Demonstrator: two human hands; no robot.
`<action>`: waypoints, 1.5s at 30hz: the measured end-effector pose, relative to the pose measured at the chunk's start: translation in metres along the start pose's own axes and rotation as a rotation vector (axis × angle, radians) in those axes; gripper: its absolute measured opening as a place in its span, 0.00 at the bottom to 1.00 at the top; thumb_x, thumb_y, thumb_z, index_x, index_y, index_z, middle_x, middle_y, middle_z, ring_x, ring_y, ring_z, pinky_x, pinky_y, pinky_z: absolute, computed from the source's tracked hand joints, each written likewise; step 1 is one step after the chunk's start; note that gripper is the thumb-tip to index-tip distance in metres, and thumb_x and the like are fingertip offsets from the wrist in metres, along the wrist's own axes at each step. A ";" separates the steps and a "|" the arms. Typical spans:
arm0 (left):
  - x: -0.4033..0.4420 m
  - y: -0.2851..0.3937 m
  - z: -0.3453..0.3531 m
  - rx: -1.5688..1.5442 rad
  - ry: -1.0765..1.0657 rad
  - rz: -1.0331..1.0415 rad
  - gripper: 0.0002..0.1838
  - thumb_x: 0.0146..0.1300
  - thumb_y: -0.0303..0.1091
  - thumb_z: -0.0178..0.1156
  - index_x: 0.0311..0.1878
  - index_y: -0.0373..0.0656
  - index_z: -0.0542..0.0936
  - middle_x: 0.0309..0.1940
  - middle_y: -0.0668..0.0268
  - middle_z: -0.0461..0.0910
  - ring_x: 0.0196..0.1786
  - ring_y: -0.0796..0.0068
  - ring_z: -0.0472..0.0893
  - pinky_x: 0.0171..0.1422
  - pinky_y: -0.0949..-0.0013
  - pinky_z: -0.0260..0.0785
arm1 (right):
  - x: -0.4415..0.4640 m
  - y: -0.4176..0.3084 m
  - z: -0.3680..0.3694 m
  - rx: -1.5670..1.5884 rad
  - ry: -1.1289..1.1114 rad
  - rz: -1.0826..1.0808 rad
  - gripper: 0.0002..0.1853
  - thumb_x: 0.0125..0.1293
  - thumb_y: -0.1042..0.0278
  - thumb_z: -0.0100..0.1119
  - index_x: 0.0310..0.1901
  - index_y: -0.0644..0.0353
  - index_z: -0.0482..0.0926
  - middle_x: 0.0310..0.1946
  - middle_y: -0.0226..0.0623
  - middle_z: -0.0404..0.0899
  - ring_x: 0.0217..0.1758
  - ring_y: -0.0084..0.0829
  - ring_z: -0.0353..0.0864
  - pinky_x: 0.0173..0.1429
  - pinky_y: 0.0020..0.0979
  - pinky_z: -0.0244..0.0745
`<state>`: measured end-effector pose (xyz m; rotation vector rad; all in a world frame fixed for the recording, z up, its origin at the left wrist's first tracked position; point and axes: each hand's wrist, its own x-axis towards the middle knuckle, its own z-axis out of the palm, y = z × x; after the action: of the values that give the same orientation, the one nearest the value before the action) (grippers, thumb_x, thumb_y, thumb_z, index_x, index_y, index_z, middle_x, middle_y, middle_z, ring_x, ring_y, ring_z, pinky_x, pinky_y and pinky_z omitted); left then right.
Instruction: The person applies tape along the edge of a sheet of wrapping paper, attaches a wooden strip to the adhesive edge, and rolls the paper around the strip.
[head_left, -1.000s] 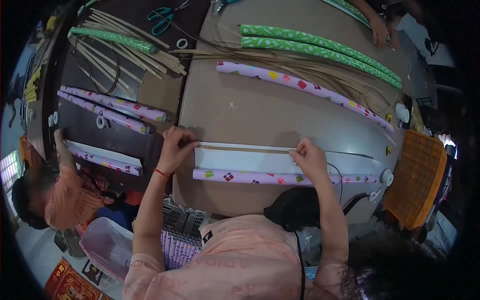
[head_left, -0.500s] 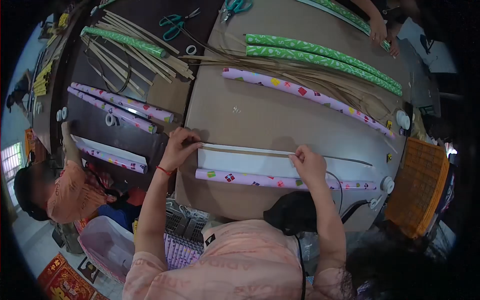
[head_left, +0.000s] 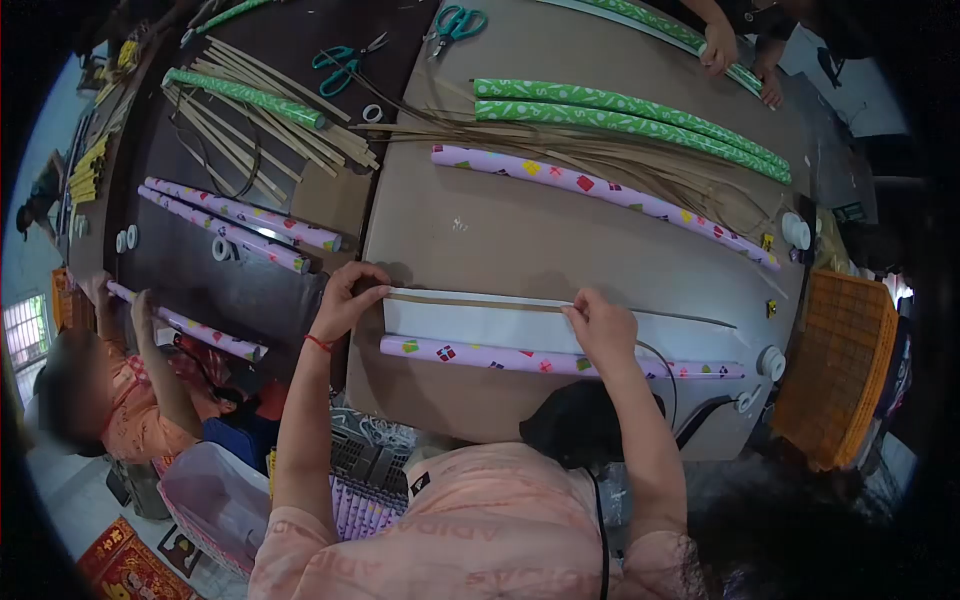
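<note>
In front of me a roll of lilac gift wrap (head_left: 480, 354) with gift-box prints lies partly unrolled, its white underside (head_left: 470, 321) facing up. A thin brown strip (head_left: 470, 302) runs along the far edge of that sheet. My left hand (head_left: 352, 298) pinches the strip and paper at the left corner. Farther right, my right hand (head_left: 602, 322) pinches the strip against the same edge between thumb and fingers. Beyond my right hand, a dark narrow length continues along the edge, and another loose end curves down over the roll.
Another lilac roll (head_left: 600, 188), green rolls (head_left: 620, 115) and loose brown strips (head_left: 690, 190) lie farther back. Teal scissors (head_left: 457, 25) and tape rolls (head_left: 770, 362) are around. One co-worker's hand (head_left: 145, 312) is at a lilac roll on the left; another's (head_left: 718, 50) works at top right.
My hands hold nearly the same places on the strip; the view has shifted slightly. The co-worker on the left has both hands on a lilac roll whose white sheet no longer shows.
</note>
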<state>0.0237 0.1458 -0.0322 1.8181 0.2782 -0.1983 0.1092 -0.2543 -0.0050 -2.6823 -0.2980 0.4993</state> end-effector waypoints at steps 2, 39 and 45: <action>0.000 -0.004 -0.004 -0.028 -0.026 -0.022 0.08 0.62 0.26 0.68 0.45 0.40 0.82 0.42 0.68 0.82 0.46 0.78 0.80 0.53 0.73 0.73 | 0.001 -0.003 -0.003 0.003 -0.034 0.020 0.12 0.64 0.54 0.66 0.35 0.52 0.78 0.23 0.38 0.82 0.31 0.47 0.84 0.37 0.48 0.76; -0.042 0.098 0.265 0.805 -0.212 0.443 0.27 0.67 0.54 0.59 0.37 0.33 0.73 0.73 0.33 0.56 0.79 0.40 0.54 0.83 0.48 0.43 | 0.021 0.037 -0.005 0.487 -0.333 -0.003 0.15 0.70 0.54 0.58 0.41 0.58 0.72 0.27 0.45 0.84 0.33 0.47 0.85 0.40 0.47 0.77; -0.043 0.097 0.265 0.809 -0.222 0.430 0.25 0.68 0.52 0.60 0.37 0.33 0.72 0.73 0.32 0.55 0.78 0.39 0.54 0.83 0.49 0.43 | 0.018 0.047 -0.044 0.512 -0.468 -0.003 0.13 0.68 0.62 0.63 0.40 0.61 0.70 0.25 0.37 0.83 0.24 0.29 0.83 0.28 0.33 0.75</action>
<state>0.0138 -0.1379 -0.0002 2.5708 -0.4150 -0.2226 0.1493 -0.3068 0.0079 -2.0492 -0.2581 1.0458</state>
